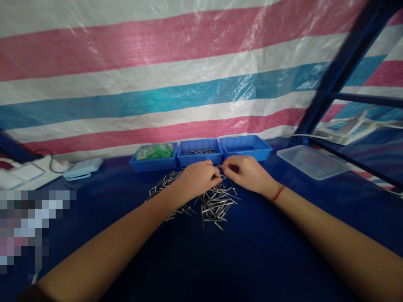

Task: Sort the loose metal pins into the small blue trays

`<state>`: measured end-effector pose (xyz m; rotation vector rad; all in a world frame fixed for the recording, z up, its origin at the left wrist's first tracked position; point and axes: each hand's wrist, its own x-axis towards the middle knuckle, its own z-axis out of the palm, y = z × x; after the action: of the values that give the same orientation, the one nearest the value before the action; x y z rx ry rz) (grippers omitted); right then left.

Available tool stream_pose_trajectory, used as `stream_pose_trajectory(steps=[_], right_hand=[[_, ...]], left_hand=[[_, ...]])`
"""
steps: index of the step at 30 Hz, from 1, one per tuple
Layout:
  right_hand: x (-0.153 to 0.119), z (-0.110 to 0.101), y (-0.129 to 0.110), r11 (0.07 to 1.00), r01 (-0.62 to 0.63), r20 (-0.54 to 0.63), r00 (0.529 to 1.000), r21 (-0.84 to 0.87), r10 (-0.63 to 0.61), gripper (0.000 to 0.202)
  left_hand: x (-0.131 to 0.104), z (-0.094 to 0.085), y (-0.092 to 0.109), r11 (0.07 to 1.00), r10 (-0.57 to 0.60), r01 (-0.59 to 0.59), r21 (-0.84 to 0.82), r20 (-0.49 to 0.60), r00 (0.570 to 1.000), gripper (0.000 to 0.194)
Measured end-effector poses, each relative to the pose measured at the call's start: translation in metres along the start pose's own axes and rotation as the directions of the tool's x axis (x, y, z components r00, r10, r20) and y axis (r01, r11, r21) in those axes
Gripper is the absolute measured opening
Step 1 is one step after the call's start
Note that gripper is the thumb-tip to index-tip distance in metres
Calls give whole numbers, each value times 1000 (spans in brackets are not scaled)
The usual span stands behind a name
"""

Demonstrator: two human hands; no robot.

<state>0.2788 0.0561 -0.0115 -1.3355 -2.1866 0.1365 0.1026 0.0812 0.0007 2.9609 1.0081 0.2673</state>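
A loose pile of silver pop rivets lies on the dark blue tabletop. Over its far part, my left hand is closed, with fingers curled and thumb pressed in. Close beside it, my right hand is closed in a pinch, its fingertips almost meeting the left ones. Whatever sits between the fingertips of either hand is too small or hidden to make out. Just behind my hands stands a blue bin with more rivets inside, and to its right another blue bin. My left hand and forearm cover part of the pile.
A left-hand blue bin holds green plastic packets. At right lie a clear plastic lid and a blue metal frame. A light blue case rests at left. A striped plastic sheet hangs behind the table.
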Motion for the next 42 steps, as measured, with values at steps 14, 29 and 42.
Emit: stream_pose_trajectory(steps=[14,29,42], right_hand=[[0,4,6,999,36,147,988,15,-38,17],[-6,6,-44,858,-15,23,1000,513,3,17],[-15,14,-75,634,-86,-4,990,768,138,14]], left_hand=[[-12,-12,6,982,-25,39,187,-74,997,24],[-54,-10,15,612,-529,234,-756,-171,832,27],[-86,2,37,522,-559,102,-847,-250,790,21]])
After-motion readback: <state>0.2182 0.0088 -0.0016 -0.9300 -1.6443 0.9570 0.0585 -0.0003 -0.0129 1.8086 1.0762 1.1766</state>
